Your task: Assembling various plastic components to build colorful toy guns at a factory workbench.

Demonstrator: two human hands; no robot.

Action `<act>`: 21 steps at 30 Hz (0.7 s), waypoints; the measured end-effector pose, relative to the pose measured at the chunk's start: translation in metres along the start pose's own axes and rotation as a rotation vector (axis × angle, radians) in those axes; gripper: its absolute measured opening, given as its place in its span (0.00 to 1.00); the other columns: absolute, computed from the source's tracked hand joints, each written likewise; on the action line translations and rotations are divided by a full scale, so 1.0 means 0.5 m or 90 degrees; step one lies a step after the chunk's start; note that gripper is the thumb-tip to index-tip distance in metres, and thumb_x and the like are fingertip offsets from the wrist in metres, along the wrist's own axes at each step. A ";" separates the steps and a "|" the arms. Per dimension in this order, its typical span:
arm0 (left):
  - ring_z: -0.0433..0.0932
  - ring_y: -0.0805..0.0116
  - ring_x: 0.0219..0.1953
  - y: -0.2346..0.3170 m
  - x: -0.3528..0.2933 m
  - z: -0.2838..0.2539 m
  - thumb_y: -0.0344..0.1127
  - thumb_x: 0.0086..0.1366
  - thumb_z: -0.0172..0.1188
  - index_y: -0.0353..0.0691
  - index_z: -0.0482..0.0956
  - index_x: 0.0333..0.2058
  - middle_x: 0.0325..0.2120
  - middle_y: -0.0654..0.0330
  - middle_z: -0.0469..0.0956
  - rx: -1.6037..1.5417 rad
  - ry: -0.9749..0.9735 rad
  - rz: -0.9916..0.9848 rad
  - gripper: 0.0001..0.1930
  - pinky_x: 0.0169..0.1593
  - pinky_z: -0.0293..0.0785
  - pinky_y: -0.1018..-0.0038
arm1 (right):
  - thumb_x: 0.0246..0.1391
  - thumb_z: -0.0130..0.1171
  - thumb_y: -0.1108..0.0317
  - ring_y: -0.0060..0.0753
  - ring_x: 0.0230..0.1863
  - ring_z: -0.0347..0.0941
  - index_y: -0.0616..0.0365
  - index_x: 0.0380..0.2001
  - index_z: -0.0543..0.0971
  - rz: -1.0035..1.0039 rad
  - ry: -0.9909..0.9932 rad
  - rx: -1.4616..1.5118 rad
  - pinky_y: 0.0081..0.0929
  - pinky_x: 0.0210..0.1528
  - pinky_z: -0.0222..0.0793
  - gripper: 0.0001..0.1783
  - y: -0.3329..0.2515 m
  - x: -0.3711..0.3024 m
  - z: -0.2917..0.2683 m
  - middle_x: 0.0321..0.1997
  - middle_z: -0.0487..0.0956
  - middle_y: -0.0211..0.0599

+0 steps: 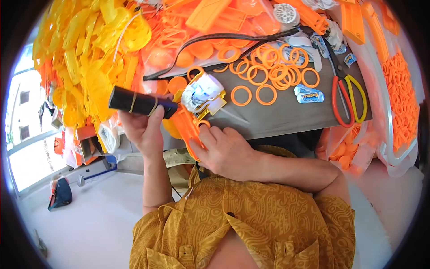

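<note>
My left hand (147,131) is wrapped round a black bar-shaped tool (130,99) with rubber bands about it. The tool's right end lies against an orange plastic toy body (184,124) at the table's front edge. Fingers of my right hand (228,152) are curled onto the lower part of that toy body, pressing or gripping it. Just above sits a yellow toy part (214,106) with a white, blue-printed wrapping or label (202,92); how it joins the orange body is partly hidden. An orange ring (195,71) shows behind it.
Loose orange rings (278,75) lie on the grey table (273,117), near blue stickers (309,94) and red-and-yellow-handled scissors (342,101). A black strap (197,42) crosses behind. Yellow parts (85,54) heap up at left, orange parts (210,15) at back. A bin of orange pieces (397,103) stands right.
</note>
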State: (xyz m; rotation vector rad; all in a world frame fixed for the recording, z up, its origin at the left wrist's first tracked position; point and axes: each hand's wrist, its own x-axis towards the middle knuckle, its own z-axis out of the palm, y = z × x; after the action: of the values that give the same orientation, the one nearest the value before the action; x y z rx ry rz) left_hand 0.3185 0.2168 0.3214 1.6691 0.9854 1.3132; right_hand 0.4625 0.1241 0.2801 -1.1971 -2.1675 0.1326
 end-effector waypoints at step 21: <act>0.69 0.74 0.35 0.013 -0.029 -0.221 0.23 0.49 0.57 0.36 0.71 0.37 0.30 0.65 0.70 0.279 -0.350 -0.359 0.13 0.40 0.65 0.78 | 0.29 0.65 0.57 0.40 0.31 0.65 0.59 0.43 0.67 0.061 -0.050 0.053 0.29 0.27 0.65 0.34 -0.006 0.012 -0.004 0.47 0.62 0.49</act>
State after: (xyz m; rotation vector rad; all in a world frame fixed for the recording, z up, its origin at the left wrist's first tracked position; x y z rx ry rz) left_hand 0.2084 0.2132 0.3398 1.7398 1.3162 0.2521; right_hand 0.4593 0.1264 0.2859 -1.2674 -2.1502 0.3133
